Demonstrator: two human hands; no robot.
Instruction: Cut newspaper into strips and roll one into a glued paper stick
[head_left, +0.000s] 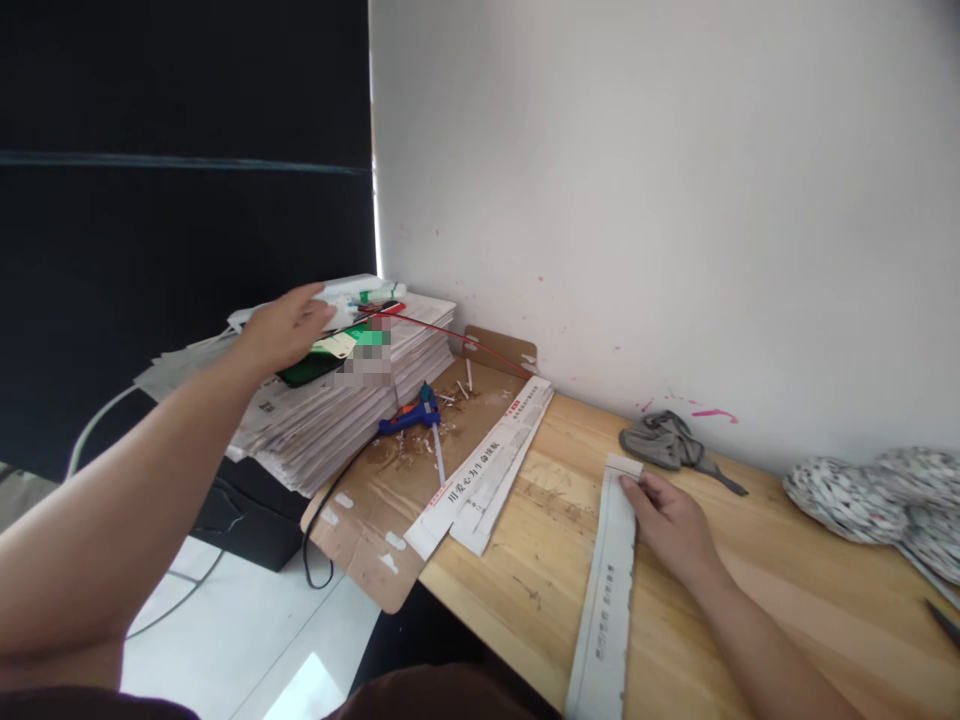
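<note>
My right hand [671, 520] pinches the upper end of a long folded newspaper strip [606, 605], thumb on top, over the wooden table. The strip's near end runs out of the bottom of the view. My left hand [283, 330] is stretched out above a stack of newspapers [337, 420], open, with its fingers partly hidden from me. Close by it on the stack lie a green-screened phone [307, 368] and small items in clear plastic. More folded newspaper strips [487, 470] lie on the table edge and the cardboard.
A blue glue gun [412, 412] with a white glue stick lies on a brown cardboard sheet [360, 530], its black cord hanging over the edge. Grey cloth [667, 440] lies by the wall. A patterned bundle [847, 500] is at the right of the wooden table [517, 590].
</note>
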